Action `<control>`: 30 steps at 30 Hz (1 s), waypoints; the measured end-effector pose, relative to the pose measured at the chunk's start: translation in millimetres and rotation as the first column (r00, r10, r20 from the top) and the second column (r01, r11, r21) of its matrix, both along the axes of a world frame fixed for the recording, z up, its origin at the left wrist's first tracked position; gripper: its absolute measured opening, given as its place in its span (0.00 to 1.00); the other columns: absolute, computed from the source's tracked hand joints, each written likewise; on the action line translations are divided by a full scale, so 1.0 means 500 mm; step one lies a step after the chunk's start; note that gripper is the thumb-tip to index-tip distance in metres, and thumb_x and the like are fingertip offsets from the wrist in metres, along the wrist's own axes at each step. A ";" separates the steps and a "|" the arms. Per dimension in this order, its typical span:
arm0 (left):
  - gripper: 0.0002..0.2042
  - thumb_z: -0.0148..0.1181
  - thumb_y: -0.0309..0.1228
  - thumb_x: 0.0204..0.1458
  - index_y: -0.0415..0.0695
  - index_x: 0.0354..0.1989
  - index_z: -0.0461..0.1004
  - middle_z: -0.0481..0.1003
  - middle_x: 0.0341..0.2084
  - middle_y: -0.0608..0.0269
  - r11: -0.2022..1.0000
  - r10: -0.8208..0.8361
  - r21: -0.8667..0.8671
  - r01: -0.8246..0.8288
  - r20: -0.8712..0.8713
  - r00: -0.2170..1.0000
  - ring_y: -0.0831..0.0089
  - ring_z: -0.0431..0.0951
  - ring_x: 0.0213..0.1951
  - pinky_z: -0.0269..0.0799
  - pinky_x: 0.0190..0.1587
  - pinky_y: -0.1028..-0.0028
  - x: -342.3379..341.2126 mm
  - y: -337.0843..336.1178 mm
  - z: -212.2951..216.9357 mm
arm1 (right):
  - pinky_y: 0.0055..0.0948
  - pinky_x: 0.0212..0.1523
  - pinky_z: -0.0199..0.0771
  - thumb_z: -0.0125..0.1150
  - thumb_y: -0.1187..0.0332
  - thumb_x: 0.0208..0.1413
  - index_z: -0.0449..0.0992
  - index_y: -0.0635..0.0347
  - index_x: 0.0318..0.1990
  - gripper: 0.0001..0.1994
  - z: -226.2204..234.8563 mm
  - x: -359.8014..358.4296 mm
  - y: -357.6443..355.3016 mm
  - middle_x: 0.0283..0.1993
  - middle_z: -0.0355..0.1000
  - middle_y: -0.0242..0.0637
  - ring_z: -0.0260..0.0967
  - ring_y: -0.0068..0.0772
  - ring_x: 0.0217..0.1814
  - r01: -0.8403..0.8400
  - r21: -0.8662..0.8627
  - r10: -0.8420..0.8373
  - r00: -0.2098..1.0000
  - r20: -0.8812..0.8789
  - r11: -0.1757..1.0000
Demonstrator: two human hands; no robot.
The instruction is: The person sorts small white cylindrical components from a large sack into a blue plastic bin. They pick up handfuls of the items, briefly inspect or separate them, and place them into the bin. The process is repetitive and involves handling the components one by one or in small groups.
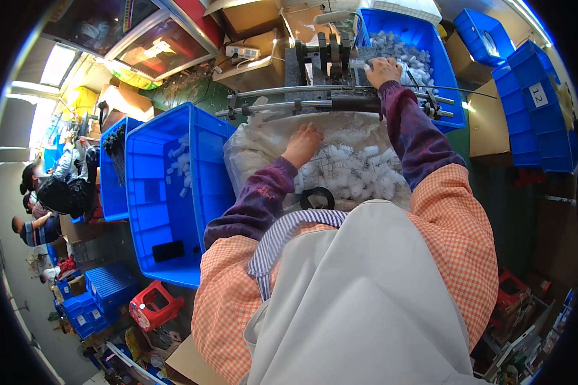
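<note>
My left hand (304, 145) is over the near-left side of a heap of small white translucent plastic pieces (353, 172), its fingers bent and a little apart. Nothing shows between them. The heap lies on a pale plastic sheet (247, 149) in front of a dark metal bench machine (331, 61). At the machine's right end, my right hand (384, 72) has its fingers curled down beside a light-coloured part of it. Whatever those fingers grip is hidden. A black ring-shaped thing (316, 197) lies at the heap's near edge.
Metal rods (295, 106) run across the machine's front. A blue bin (446, 70) with more white pieces stands behind my right hand. On the left, a large blue bin (196, 173) holds some pieces and a black flat object (167, 250). Other people (61, 192) sit farther left.
</note>
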State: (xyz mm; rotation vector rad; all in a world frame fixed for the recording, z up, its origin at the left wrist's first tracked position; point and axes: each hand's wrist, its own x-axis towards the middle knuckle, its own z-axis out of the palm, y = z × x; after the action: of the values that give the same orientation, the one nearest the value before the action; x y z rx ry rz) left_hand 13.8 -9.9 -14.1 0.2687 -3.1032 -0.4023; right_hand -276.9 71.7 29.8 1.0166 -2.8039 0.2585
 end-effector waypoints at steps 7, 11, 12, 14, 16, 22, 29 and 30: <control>0.13 0.49 0.24 0.44 0.49 0.38 0.74 0.71 0.36 0.59 0.999 -0.028 0.011 0.030 -0.126 0.992 0.58 0.71 0.40 0.69 0.41 0.65 -0.001 -0.003 0.020 | 0.44 0.54 0.49 0.50 0.53 0.49 0.76 0.51 0.38 0.16 -0.017 0.034 -0.007 0.46 0.66 0.36 0.54 0.41 0.55 -0.054 -0.069 0.055 0.998 0.012 0.996; 0.15 0.49 0.24 0.46 0.51 0.43 0.71 0.72 0.32 0.59 0.996 -0.023 0.079 0.045 -0.260 0.965 0.58 0.72 0.35 0.69 0.37 0.64 0.001 0.009 0.044 | 0.44 0.51 0.51 0.48 0.57 0.49 0.75 0.51 0.38 0.14 -0.032 0.078 -0.063 0.44 0.67 0.37 0.56 0.41 0.53 -0.103 -0.082 0.098 0.993 -0.065 0.991; 0.15 0.48 0.25 0.47 0.51 0.44 0.70 0.72 0.32 0.58 0.995 -0.023 0.089 0.042 -0.206 0.978 0.58 0.72 0.36 0.69 0.37 0.64 0.001 0.013 0.055 | 0.44 0.51 0.50 0.48 0.57 0.49 0.75 0.51 0.38 0.14 -0.033 0.085 -0.073 0.43 0.67 0.37 0.56 0.41 0.53 -0.103 -0.067 0.098 0.993 -0.070 0.992; 0.15 0.47 0.27 0.48 0.50 0.46 0.67 0.72 0.33 0.55 0.994 -0.018 0.110 0.028 -0.095 0.995 0.57 0.73 0.36 0.68 0.38 0.63 0.006 0.024 0.103 | 0.44 0.51 0.50 0.48 0.58 0.49 0.75 0.51 0.38 0.13 -0.031 0.101 -0.090 0.43 0.68 0.37 0.56 0.40 0.53 -0.107 -0.036 0.104 0.991 -0.080 0.994; 0.12 0.46 0.28 0.50 0.48 0.44 0.67 0.71 0.32 0.53 0.992 0.023 0.122 -0.002 -0.165 0.986 0.56 0.73 0.35 0.68 0.36 0.62 0.012 0.024 0.099 | 0.44 0.51 0.49 0.48 0.60 0.49 0.75 0.51 0.38 0.13 -0.028 0.105 -0.085 0.42 0.68 0.36 0.57 0.40 0.53 -0.101 -0.064 0.095 0.992 -0.088 0.993; 0.07 0.46 0.28 0.51 0.43 0.37 0.66 0.71 0.30 0.53 0.933 0.221 0.331 -0.141 -0.218 0.950 0.54 0.71 0.36 0.67 0.36 0.61 0.033 0.016 0.098 | 0.44 0.51 0.51 0.48 0.59 0.49 0.74 0.50 0.38 0.13 -0.018 0.065 -0.034 0.43 0.68 0.35 0.60 0.40 0.51 -0.093 -0.010 0.093 0.994 -0.057 0.996; 0.09 0.53 0.23 0.47 0.38 0.38 0.69 0.72 0.33 0.51 0.880 0.137 0.461 0.111 -0.472 0.871 0.54 0.72 0.39 0.68 0.40 0.67 0.004 0.029 0.144 | 0.43 0.48 0.59 0.45 0.61 0.51 0.74 0.51 0.39 0.12 -0.008 -0.036 0.006 0.43 0.71 0.40 0.68 0.40 0.48 -0.074 0.050 0.071 0.996 0.061 0.996; 0.09 0.53 0.22 0.47 0.38 0.38 0.70 0.72 0.33 0.52 0.878 0.140 0.463 0.118 -0.485 0.863 0.54 0.72 0.39 0.68 0.40 0.68 -0.002 0.032 0.153 | 0.43 0.47 0.60 0.45 0.62 0.52 0.74 0.50 0.39 0.12 0.006 -0.038 0.008 0.42 0.72 0.40 0.69 0.40 0.47 -0.079 0.114 0.076 0.996 0.038 0.990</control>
State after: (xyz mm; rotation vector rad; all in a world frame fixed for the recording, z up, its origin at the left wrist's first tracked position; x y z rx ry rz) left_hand 12.8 6.2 62.5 0.1437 -2.4368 -1.0560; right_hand -296.1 75.5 32.8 1.1583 -2.8420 0.1242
